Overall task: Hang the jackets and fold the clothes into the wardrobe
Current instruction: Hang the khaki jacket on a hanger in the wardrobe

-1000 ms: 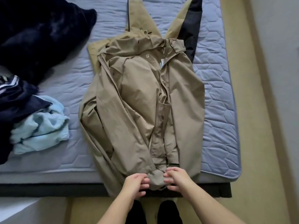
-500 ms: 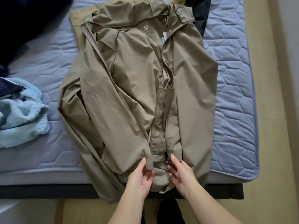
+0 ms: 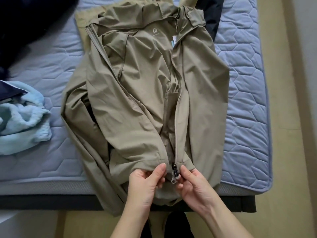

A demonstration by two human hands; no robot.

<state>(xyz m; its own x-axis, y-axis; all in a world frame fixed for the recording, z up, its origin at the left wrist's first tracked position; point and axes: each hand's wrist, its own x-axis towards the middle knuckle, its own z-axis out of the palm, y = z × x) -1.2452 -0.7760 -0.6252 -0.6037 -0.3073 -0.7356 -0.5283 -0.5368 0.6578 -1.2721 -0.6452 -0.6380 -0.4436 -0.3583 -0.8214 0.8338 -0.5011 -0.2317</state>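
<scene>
Jacket: the tan jacket [image 3: 145, 93] lies flat on the bed [image 3: 245, 117], front up, with the hood on the far side. Its bottom edge hangs a little over the near side of the bed.
Zipper: the dark zipper slider [image 3: 174, 170] sits at the very bottom of the jacket, between the two hands.
Left hand: the left hand [image 3: 145, 184] has a pinching grip on the jacket's bottom edge, just left of the slider.
Right hand: the right hand [image 3: 193, 186] has a pinching grip on the bottom edge too, with the thumb right beside the slider.
Other clothes: a light blue fluffy top [image 3: 22, 121] lies on the left of the bed, apart from the jacket. A dark pile [image 3: 25, 18] sits in the far left corner.
</scene>
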